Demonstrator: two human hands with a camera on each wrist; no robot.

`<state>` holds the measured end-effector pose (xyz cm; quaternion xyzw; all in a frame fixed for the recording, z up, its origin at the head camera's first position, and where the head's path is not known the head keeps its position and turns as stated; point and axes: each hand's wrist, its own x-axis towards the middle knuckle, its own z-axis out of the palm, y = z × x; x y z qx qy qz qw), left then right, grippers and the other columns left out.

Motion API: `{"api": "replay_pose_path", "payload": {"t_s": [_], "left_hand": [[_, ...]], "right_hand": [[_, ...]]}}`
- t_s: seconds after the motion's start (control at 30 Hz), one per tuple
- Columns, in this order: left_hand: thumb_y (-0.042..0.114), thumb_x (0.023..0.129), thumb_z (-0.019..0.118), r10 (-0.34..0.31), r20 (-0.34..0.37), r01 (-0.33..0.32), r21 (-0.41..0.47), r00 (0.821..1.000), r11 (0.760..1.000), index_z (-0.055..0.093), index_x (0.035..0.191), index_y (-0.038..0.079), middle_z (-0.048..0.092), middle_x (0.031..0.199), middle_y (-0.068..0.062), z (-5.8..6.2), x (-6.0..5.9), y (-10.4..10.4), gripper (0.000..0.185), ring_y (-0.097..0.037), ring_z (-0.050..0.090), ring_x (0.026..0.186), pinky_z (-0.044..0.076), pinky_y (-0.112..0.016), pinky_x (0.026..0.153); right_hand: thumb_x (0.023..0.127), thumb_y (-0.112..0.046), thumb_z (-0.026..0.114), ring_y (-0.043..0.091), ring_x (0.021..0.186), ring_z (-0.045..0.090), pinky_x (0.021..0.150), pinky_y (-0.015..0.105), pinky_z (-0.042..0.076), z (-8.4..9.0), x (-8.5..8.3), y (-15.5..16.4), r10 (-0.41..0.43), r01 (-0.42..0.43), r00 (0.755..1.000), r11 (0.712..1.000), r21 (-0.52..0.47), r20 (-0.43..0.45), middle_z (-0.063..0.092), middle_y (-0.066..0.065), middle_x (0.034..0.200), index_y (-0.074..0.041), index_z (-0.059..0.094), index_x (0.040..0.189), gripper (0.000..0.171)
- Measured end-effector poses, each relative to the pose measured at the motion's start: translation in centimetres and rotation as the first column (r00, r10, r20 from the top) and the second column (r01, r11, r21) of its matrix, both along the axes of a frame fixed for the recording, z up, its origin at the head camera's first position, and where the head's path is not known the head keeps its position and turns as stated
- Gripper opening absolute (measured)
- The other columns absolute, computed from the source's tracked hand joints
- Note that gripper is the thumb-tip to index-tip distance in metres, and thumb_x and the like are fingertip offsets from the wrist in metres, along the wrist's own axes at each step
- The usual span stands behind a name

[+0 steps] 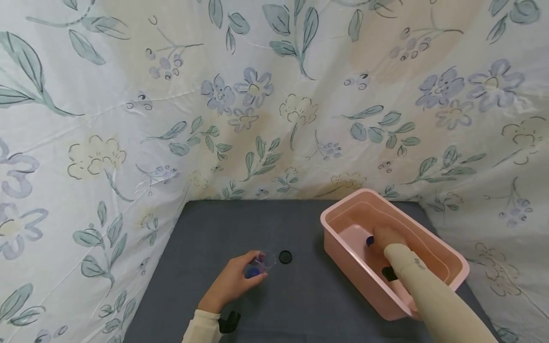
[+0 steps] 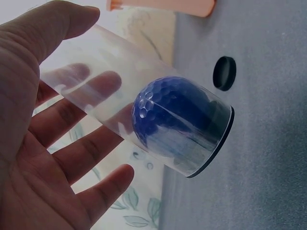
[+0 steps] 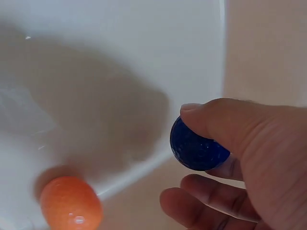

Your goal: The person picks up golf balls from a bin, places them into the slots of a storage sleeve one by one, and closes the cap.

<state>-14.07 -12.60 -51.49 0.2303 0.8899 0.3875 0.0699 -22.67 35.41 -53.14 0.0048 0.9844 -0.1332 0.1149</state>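
Note:
My left hand (image 1: 233, 283) holds a clear plastic tube (image 2: 139, 112) tilted over the grey table (image 1: 283, 309); its thumb and fingers (image 2: 76, 158) wrap the tube. Inside the tube a blue golf ball (image 2: 168, 112) rests against its black end cap (image 2: 218, 146). A loose black cap (image 1: 285, 257) (image 2: 224, 73) lies on the table just right of the tube. My right hand (image 1: 386, 238) reaches into the pink bin (image 1: 343, 214) and pinches a second blue ball (image 3: 194, 148) (image 1: 369, 241) between thumb and fingers. An orange ball (image 3: 71, 202) lies on the bin floor below it.
A flowered sheet (image 1: 257, 95) hangs behind and on both sides of the table. The pink bin stands at the table's right side, near the edge. Cream sleeves (image 1: 433, 300) cover both arms, and a black wrist strap (image 1: 229, 322) shows on the left.

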Motion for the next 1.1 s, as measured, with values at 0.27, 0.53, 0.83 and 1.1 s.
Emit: {"api": "replay_pose_path", "payload": {"t_s": [0.27,0.53,0.83,1.1], "left_hand": [[0.045,0.097,0.073,-0.001,0.011,0.001,0.004,1.000,1.000,0.061,0.136,0.026,0.070,0.125,0.007,0.0,0.0,0.0,0.046,-0.010,0.070,0.108,0.058,-0.049,0.096],[0.041,0.096,0.074,-0.008,0.020,0.008,0.029,1.000,1.000,0.061,0.135,0.027,0.070,0.124,0.007,-0.1,0.0,0.1,0.043,-0.022,0.071,0.109,0.058,-0.051,0.095],[0.040,0.097,0.074,-0.020,0.002,0.020,0.024,1.000,1.000,0.060,0.135,0.027,0.071,0.123,0.005,-0.2,0.1,-0.2,0.043,-0.018,0.071,0.108,0.058,-0.050,0.095],[0.038,0.097,0.075,-0.027,-0.007,0.027,0.024,1.000,0.999,0.061,0.135,0.022,0.071,0.119,0.007,-0.2,0.4,-0.5,0.044,-0.020,0.072,0.107,0.058,-0.051,0.094]], "right_hand": [[0.086,-0.019,0.078,0.024,0.063,0.052,0.055,0.032,0.037,2.2,0.5,-1.2,0.015,-0.016,1.000,0.999,-0.049,-0.023,0.049,0.008,0.072,-0.006,0.058,0.088,0.024],[0.087,-0.021,0.081,0.024,0.062,0.056,0.056,0.032,0.044,4.8,1.0,-2.7,-0.001,-0.006,0.998,0.996,-0.093,-0.070,0.054,0.009,0.075,-0.004,0.061,0.097,0.028],[0.088,-0.030,0.080,0.021,0.073,0.060,0.067,0.037,0.055,6.1,2.4,-3.9,0.005,-0.022,0.987,0.994,-0.104,-0.160,0.068,0.009,0.090,-0.004,0.065,0.105,0.034],[0.090,-0.033,0.079,0.021,0.072,0.058,0.064,0.033,0.048,8.6,4.2,-6.0,0.010,-0.045,0.973,0.988,-0.145,-0.228,0.066,0.007,0.088,-0.006,0.065,0.103,0.033]]}}
